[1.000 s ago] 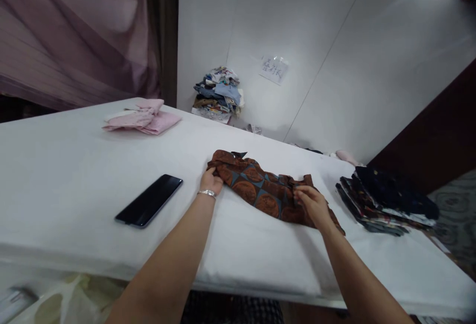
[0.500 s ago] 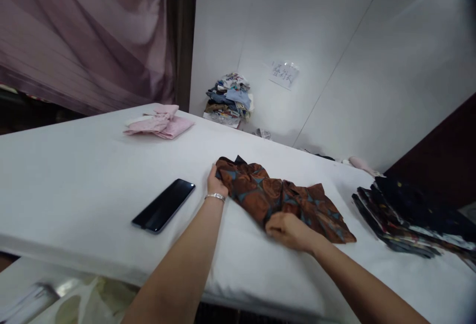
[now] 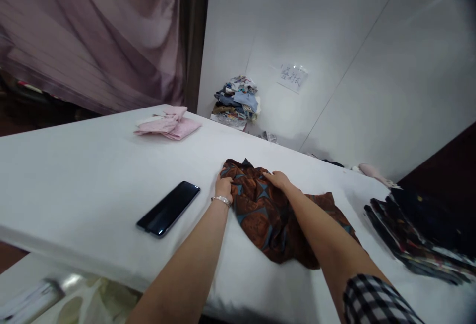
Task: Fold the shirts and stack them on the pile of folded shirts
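A brown garment with a blue and rust round pattern (image 3: 273, 220) lies partly folded on the white table (image 3: 74, 175). My left hand (image 3: 224, 186), a silver bracelet on its wrist, grips the garment's left edge with curled fingers. My right hand (image 3: 277, 179) rests on the top of the garment near its collar, fingers pressed down on the cloth. The right forearm crosses over the fabric and hides its middle.
A black phone (image 3: 169, 208) lies left of my left arm. Folded pink cloth (image 3: 168, 123) sits at the table's far left. A stack of dark folded garments (image 3: 424, 235) is at the right. A pile of mixed clothes (image 3: 237, 100) stands against the white wall.
My right hand has moved from the garment's near right part up and left to the collar end, carrying cloth over. The left hand has kept its hold.
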The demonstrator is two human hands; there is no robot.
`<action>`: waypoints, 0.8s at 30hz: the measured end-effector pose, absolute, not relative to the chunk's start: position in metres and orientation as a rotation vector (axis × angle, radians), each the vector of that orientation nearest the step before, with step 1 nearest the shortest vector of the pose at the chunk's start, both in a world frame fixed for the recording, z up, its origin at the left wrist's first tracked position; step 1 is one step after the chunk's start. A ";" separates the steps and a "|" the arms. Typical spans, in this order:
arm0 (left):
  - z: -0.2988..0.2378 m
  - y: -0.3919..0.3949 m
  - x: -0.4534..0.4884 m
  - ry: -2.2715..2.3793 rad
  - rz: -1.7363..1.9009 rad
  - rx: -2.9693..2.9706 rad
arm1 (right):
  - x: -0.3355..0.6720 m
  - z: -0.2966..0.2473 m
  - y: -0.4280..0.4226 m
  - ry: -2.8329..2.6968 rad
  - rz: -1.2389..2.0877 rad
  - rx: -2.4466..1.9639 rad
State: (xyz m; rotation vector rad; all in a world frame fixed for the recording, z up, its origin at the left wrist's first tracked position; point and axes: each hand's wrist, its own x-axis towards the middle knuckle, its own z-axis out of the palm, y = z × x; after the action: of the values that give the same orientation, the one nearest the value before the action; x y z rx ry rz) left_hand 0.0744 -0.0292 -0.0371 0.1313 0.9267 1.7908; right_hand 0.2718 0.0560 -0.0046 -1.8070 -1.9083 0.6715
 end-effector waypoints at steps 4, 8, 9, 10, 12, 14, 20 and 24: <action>-0.031 -0.033 0.077 0.949 1.753 0.148 | 0.256 -0.010 0.069 -1.858 0.756 -1.915; -0.026 -0.036 0.076 1.020 1.680 0.283 | 0.265 0.011 0.076 -1.702 0.850 -1.872; -0.026 -0.036 0.075 1.101 1.660 0.363 | 0.273 0.021 0.078 -1.639 0.864 -1.851; -0.027 -0.035 0.075 1.197 1.634 0.450 | 0.283 0.034 0.079 -1.570 0.870 -1.825; -0.030 -0.034 0.075 1.380 1.557 0.622 | 0.307 0.063 0.078 -1.436 0.852 -1.746; -0.034 -0.034 0.078 1.477 1.487 0.752 | 0.333 0.094 0.073 -1.330 0.791 -1.633; -0.033 -0.042 0.091 1.686 1.228 1.236 | 0.391 0.152 0.022 -1.347 0.647 -1.265; -0.010 -0.042 0.084 1.894 1.020 1.509 | 0.419 0.159 -0.014 -1.556 0.577 -1.240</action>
State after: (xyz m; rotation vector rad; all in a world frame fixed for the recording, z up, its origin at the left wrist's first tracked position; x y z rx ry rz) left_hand 0.0836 -0.0424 -0.0101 1.5085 1.8940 1.0202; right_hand 0.4187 -0.0135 0.1591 -1.2401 -1.5562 0.5771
